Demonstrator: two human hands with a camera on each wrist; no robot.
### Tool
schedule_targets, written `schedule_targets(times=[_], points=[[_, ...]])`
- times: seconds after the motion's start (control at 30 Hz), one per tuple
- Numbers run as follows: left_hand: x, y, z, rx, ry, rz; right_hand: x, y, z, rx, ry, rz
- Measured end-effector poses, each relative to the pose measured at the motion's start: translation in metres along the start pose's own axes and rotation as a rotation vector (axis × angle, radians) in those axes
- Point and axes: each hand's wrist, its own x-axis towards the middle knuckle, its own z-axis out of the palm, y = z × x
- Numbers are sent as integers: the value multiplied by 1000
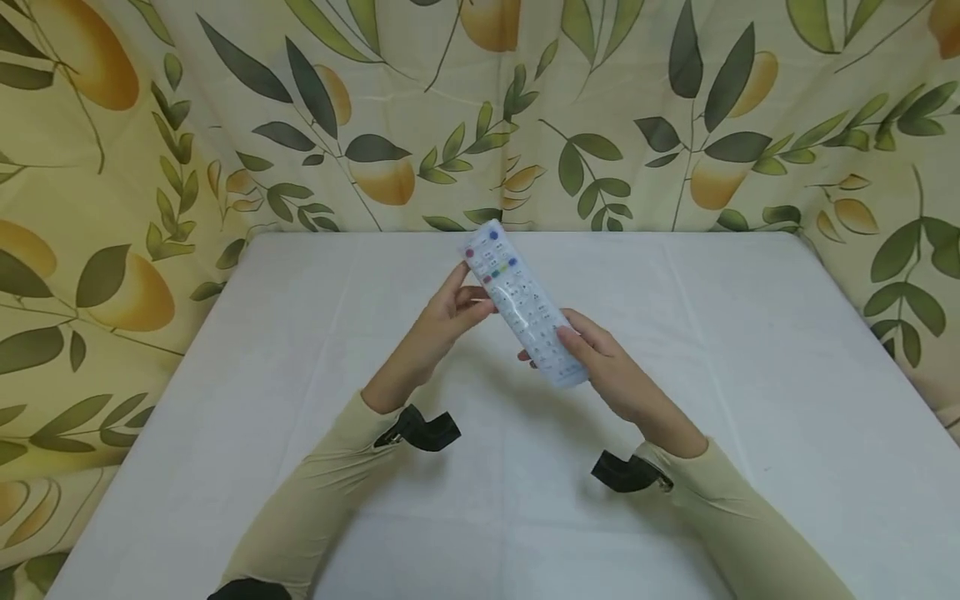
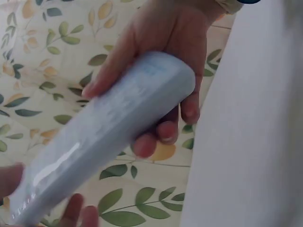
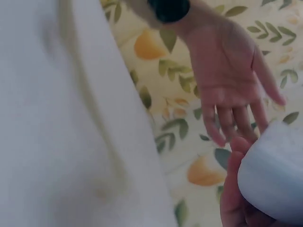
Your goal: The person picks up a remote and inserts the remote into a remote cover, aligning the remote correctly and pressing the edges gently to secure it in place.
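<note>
A white remote control (image 1: 525, 308) with small coloured buttons and a shiny clear cover is held tilted above the table. The right hand (image 1: 611, 367) grips its lower end, thumb on the button face and fingers around the far side. The left hand (image 1: 435, 333) is at the upper left edge, its fingers loosely extended and not wrapped round the remote; whether the fingertips touch it is hard to tell. In the left wrist view, the remote (image 2: 109, 113) runs from the right palm toward the left fingertips. In the right wrist view, the left palm (image 3: 227, 71) faces the camera.
A white cloth covers the table (image 1: 360, 542). Behind and beside it hangs a curtain (image 1: 450, 108) printed with leaves and orange fruit. Black camera mounts (image 1: 423, 429) sit at both wrists, over pale sleeves.
</note>
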Motion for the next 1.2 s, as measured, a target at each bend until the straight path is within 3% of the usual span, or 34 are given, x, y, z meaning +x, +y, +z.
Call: schedule_targets(times=[0.13, 0.2, 0.27, 0.43, 0.6, 0.7, 0.9, 1.07, 1.2], points=[[5, -11, 9, 157, -111, -128, 11, 11, 5, 297, 38, 123], [7, -17, 14, 217, -125, -163, 18, 15, 8, 360, 108, 168], [11, -22, 18, 257, -97, -181, 25, 18, 13, 344, 182, 216], [22, -35, 21, 325, -7, -239, 39, 26, 17, 93, 268, 306], [30, -49, 16, 379, -74, -324, 45, 37, 14, -328, 205, 361], [34, -61, 14, 482, -137, -376, 47, 46, 12, -548, 142, 381], [35, -77, 14, 688, -184, -408, 46, 59, 11, -718, 71, 402], [33, -76, 17, 765, -193, -393, 46, 56, 13, -812, 58, 400], [32, -78, 18, 764, -173, -363, 47, 52, 14, -888, 44, 417]])
